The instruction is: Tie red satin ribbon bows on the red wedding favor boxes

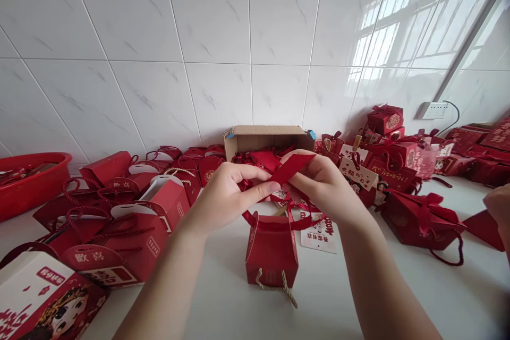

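While a red ribbon (292,168) is being pinched by the left hand (227,196) and the right hand (321,186), a small red box (272,252) is being supported below them by the bench (221,292).

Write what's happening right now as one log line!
left hand: pinching red ribbon | right hand: pinching red ribbon | small red box: upright on white table | cardboard box: behind it

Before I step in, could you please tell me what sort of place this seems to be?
Probably a gift-packing workspace: red gift boxes crowd a white table, an open cardboard carton holds more red items, and the left hand and right hand hold a red ribbon.
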{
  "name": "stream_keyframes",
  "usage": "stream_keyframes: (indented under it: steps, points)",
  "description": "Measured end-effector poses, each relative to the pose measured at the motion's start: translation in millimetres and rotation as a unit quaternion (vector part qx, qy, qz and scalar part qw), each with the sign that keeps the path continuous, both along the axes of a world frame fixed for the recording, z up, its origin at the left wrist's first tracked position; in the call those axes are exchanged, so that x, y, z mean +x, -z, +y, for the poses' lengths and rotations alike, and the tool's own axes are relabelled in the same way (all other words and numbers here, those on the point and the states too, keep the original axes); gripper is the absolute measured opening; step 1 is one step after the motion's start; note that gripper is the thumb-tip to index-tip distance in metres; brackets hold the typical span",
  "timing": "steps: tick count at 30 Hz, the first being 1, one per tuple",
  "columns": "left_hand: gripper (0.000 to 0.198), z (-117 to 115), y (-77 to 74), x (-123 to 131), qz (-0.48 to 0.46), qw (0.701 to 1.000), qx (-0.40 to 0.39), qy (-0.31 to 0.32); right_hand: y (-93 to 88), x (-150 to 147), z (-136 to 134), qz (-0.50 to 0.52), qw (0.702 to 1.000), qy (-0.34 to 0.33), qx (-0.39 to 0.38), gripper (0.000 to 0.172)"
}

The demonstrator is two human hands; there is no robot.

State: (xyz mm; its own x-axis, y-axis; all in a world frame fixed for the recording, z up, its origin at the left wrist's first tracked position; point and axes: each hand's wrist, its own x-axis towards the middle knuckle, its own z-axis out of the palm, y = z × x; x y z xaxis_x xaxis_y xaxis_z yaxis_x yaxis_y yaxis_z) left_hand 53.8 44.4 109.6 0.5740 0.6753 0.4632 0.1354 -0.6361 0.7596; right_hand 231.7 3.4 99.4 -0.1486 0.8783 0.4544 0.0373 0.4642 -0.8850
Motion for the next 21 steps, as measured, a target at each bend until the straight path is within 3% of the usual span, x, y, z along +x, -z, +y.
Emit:
stream_keyframes:
  steps: [4, 9, 12, 15, 18, 21]
  points:
    - [0.017, 5, 3.0, -1, 0.02, 0.999, -0.015, -0.032, 2.0, 1, 3, -0.012, 0.998, -0.059, 0.018, 0.017]
    - [0.017, 10, 5.7, -3, -0.016, 0.999, -0.044, -0.022, 4.8, 4, 6, 0.002, 0.993, -0.118, 0.019, 0.011]
    - [0.016, 12, 5.7, -3, 0.003, 0.998, -0.055, -0.013, 6.8, 4, 8, 0.003, 0.994, -0.11, 0.021, 0.012]
    - [0.02, 15, 5.1, -3, 0.014, 0.992, -0.119, 0.044, 7.9, 7, 10, -0.023, 0.993, -0.106, 0.037, 0.015]
    - [0.039, 20, 6.2, -3, -0.006, 0.982, -0.185, 0.04, 6.6, 13, 10, -0.103, 0.988, -0.089, 0.074, 0.014]
    - [0.04, 26, 8.5, -5, -0.026, 0.974, -0.223, 0.023, 4.3, 18, 8, -0.209, 0.967, -0.024, 0.141, 0.016]
